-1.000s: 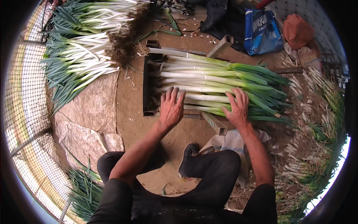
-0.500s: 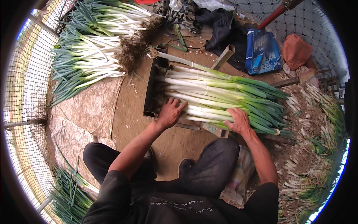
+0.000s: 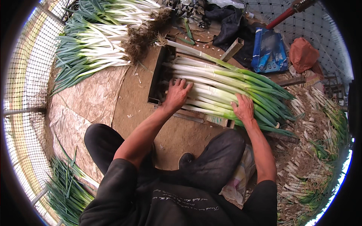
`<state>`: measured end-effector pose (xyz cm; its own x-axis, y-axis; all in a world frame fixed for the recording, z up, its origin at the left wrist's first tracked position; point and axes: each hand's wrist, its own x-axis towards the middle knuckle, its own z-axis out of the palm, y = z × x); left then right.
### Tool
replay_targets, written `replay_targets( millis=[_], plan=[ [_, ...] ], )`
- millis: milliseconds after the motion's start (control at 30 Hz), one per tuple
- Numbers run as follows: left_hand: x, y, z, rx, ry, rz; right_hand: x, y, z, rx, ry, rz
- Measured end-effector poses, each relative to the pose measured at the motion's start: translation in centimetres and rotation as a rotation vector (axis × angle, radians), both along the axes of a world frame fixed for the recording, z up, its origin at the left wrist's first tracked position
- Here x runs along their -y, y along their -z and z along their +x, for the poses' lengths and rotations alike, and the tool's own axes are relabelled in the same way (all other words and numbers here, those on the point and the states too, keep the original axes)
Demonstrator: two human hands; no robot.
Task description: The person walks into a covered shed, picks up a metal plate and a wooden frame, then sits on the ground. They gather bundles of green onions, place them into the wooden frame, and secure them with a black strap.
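In front of me a bundle of long green onions [image 3: 218, 86] lies crosswise on a low rack, white shafts to the left and green leaves to the right. The root ends sit against a dark metal end plate [image 3: 157, 77]. My left hand [image 3: 177, 93] rests on the white shafts near the roots, fingers spread. Farther right, my right hand [image 3: 244, 107] lies on the near side of the bundle where white turns to green, its fingers apart. One separate onion [image 3: 200, 53] slants along the far side, its root tip over the plate's end.
A big heap of green onions [image 3: 98, 41] with soily roots lies at the far left beside a dusty sheet [image 3: 90, 94]. More onions [image 3: 68, 184] are at lower left. Smaller plants [image 3: 301, 165] cover the right. A metal post [image 3: 232, 49], blue bag [image 3: 268, 51] and orange bag [image 3: 302, 54] stand behind.
The view has shifted a little. Both hands have moved slightly away from me over the bundle, and the leaves on the right fan out more.
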<state>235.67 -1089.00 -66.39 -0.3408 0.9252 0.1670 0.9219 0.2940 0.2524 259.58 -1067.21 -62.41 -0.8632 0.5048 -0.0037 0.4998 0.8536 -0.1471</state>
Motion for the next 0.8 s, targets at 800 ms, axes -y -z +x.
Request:
replay_targets(
  millis=[800],
  plan=[
    [-0.4,3.5,-0.7,0.221,0.020,-0.074,-1.5,2.6,-0.2,0.001,-0.041,-0.136]
  ],
)
